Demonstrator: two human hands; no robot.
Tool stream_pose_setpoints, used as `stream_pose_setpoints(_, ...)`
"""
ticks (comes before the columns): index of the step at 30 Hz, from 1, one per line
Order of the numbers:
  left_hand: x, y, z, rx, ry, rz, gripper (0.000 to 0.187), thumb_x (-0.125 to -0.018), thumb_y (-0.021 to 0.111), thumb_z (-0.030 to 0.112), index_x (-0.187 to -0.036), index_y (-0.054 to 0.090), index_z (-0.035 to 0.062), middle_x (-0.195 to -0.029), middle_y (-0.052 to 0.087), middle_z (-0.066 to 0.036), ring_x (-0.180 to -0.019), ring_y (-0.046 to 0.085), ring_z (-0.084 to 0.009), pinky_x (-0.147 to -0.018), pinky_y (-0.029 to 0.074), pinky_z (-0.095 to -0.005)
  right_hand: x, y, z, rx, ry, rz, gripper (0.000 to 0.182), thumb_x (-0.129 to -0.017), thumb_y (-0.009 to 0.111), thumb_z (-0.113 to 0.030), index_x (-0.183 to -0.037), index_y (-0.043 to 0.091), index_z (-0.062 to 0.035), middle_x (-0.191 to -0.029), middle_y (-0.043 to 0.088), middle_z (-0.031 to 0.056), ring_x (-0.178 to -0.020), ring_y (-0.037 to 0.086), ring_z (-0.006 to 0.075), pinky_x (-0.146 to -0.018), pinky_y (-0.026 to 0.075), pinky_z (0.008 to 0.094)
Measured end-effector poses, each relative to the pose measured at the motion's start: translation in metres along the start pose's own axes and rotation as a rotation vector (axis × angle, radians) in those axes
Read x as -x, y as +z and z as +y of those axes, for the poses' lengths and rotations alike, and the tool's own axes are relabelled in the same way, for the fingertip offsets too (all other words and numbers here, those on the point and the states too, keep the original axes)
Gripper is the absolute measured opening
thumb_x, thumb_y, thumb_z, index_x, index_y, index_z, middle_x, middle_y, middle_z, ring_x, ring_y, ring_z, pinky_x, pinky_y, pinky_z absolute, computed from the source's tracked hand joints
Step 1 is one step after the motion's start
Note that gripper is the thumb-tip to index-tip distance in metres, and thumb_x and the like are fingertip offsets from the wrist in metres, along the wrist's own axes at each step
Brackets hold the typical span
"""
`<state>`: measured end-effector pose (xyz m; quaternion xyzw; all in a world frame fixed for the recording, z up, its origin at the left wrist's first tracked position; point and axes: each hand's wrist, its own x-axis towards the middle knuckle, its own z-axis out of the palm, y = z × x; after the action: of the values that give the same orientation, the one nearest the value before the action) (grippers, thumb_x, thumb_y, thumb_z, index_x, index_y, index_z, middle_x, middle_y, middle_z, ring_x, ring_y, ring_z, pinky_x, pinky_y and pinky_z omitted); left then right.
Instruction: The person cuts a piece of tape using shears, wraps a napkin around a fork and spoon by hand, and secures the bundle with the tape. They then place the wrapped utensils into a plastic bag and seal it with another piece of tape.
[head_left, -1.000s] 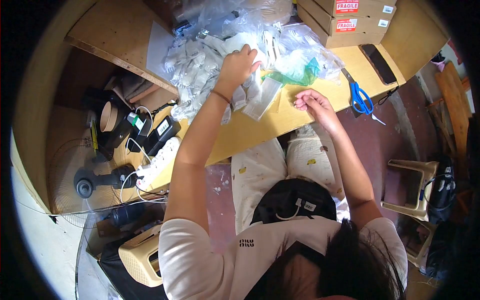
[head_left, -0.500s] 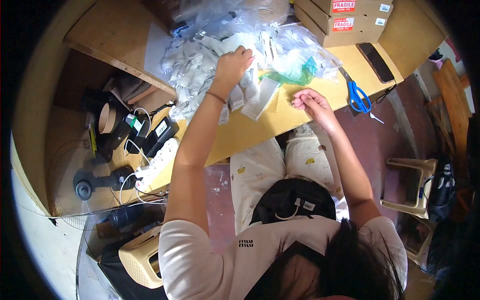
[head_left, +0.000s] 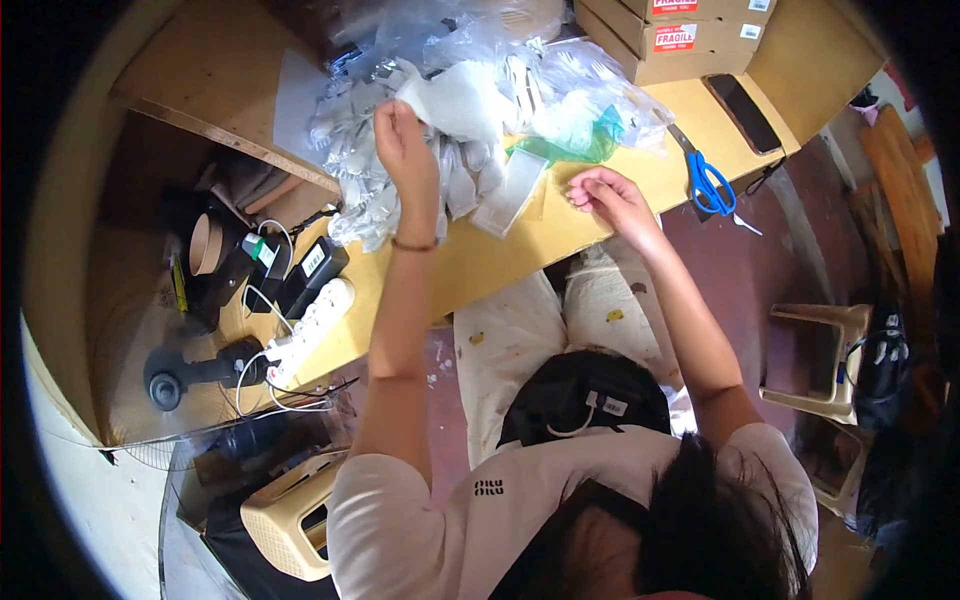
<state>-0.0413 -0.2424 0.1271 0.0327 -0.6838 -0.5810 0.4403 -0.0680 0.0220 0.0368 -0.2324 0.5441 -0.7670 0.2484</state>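
My left hand [head_left: 403,140] is closed at the left part of a heap of small white packets [head_left: 365,185], its fingertips at the edge of a white translucent sheet or pouch [head_left: 455,97]. My right hand [head_left: 610,195] hovers over the front edge of the yellow table [head_left: 480,268], fingers curled together; what they hold, if anything, is too small to make out. Between the hands lies a flat clear packet [head_left: 511,195]. Behind my right hand are a green plastic bag [head_left: 575,143] and clear bags with white plastic forks [head_left: 615,75].
Blue-handled scissors [head_left: 711,186] and a phone [head_left: 742,113] lie at the right, before stacked cardboard boxes [head_left: 690,66]. At the left are a power strip [head_left: 315,325], black boxes [head_left: 315,270] and a small fan [head_left: 165,378]. A plastic stool [head_left: 820,390] stands at the right.
My left hand has moved left over the heap, and the white sheet beside it now shows raised and spread. My right hand has stayed nearly in place. The view has shifted slightly.
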Motion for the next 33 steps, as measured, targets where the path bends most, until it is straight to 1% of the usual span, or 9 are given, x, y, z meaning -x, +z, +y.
stream_pose_setpoints(4,0.057,0.002,0.023,0.157,-0.193,0.002,0.025,-0.098,0.042,0.031,-0.103,0.048,0.0077,-0.098,0.051,-0.002,-0.090,0.049,-0.0112,-0.079,0.043,-0.0263,0.000,0.047,-0.025,-0.231,0.070,-0.013,0.031,-0.096,0.047,-0.023,-0.118,0.052,-0.0022,-0.106,0.061,0.0091,-0.092,0.059,0.0141,-0.082,0.047,0.0278)
stream_pose_setpoints(5,0.069,0.003,0.025,0.249,-0.263,0.021,0.028,-0.099,0.040,0.033,-0.108,0.048,0.0076,-0.102,0.052,-0.003,-0.095,0.051,-0.0130,-0.082,0.044,-0.0281,-0.001,0.055,-0.030,-0.280,0.109,-0.048,0.046,-0.094,0.050,-0.029,-0.130,0.040,-0.0038,-0.121,0.054,0.0111,-0.097,0.059,0.0161,-0.084,0.048,0.0306)
stream_pose_setpoints(8,0.089,0.010,0.052,0.557,-0.524,0.104,0.040,-0.099,0.037,0.039,-0.123,0.042,0.0083,-0.118,0.050,-0.006,-0.111,0.050,-0.0195,-0.093,0.042,-0.0340,-0.006,0.073,-0.033,-0.400,0.228,-0.056,0.059,-0.094,0.048,-0.034,-0.140,0.026,-0.0039,-0.131,0.046,0.0117,-0.110,0.053,0.0193,-0.090,0.045,0.0323)
stream_pose_setpoints(11,0.101,0.000,0.045,0.693,-0.632,0.095,0.047,-0.098,0.034,0.042,-0.133,0.034,0.0092,-0.127,0.046,-0.008,-0.118,0.047,-0.0222,-0.098,0.040,-0.0367,0.001,0.095,-0.052,-0.499,0.281,0.062,0.058,-0.088,0.059,-0.021,-0.135,0.029,-0.0040,-0.126,0.047,0.0114,-0.110,0.053,0.0192,-0.090,0.047,0.0346)
stream_pose_setpoints(14,0.105,0.001,0.049,0.612,-0.503,0.171,0.046,-0.098,0.034,0.042,-0.128,0.037,0.0076,-0.126,0.046,-0.008,-0.116,0.047,-0.0210,-0.098,0.040,-0.0376,0.000,0.088,-0.037,-0.458,0.271,0.104,0.057,-0.082,0.064,-0.007,-0.130,0.033,-0.0039,-0.117,0.053,0.0127,-0.101,0.059,0.0188,-0.084,0.051,0.0323)
stream_pose_setpoints(18,0.109,-0.015,0.043,0.235,-0.300,-0.160,0.029,-0.100,0.034,0.032,-0.111,0.041,0.0052,-0.124,0.047,-0.011,-0.113,0.047,-0.0229,-0.095,0.038,-0.0345,0.000,0.080,-0.040,-0.487,0.228,0.180,0.061,-0.077,0.065,0.004,-0.129,0.034,-0.0036,-0.108,0.057,0.0144,-0.088,0.063,0.0180,-0.076,0.054,0.0274)
stream_pose_setpoints(23,0.111,-0.014,0.056,0.047,0.041,-0.626,0.021,-0.098,0.040,0.021,-0.097,0.048,0.0021,-0.117,0.053,-0.014,-0.114,0.045,-0.0263,-0.100,0.032,-0.0365,0.005,0.084,-0.063,-0.628,0.297,0.151,0.036,-0.094,0.051,-0.024,-0.120,0.045,-0.0007,-0.112,0.055,0.0112,-0.100,0.059,0.0202,-0.084,0.053,0.0326)
stream_pose_setpoints(29,0.117,-0.014,0.045,0.022,-0.008,-0.687,0.014,-0.094,0.045,0.010,-0.102,0.052,0.0011,-0.115,0.054,-0.012,-0.116,0.046,-0.0245,-0.095,0.038,-0.0347,-0.001,0.076,-0.041,-0.481,0.231,0.071,0.039,-0.087,0.058,-0.006,-0.121,0.041,-0.0003,-0.110,0.058,0.0144,-0.096,0.061,0.0192,-0.082,0.053,0.0310)
stream_pose_setpoints(33,0.129,-0.009,0.045,0.166,-0.312,-0.371,0.025,-0.091,0.051,0.006,-0.116,0.047,0.0029,-0.118,0.053,-0.008,-0.112,0.049,-0.0185,-0.088,0.044,-0.0286,-0.002,0.083,-0.044,-0.554,0.213,0.010,0.043,-0.083,0.057,0.006,-0.124,0.044,0.0017,-0.115,0.058,0.0147,-0.102,0.061,0.0188,-0.085,0.053,0.0298)
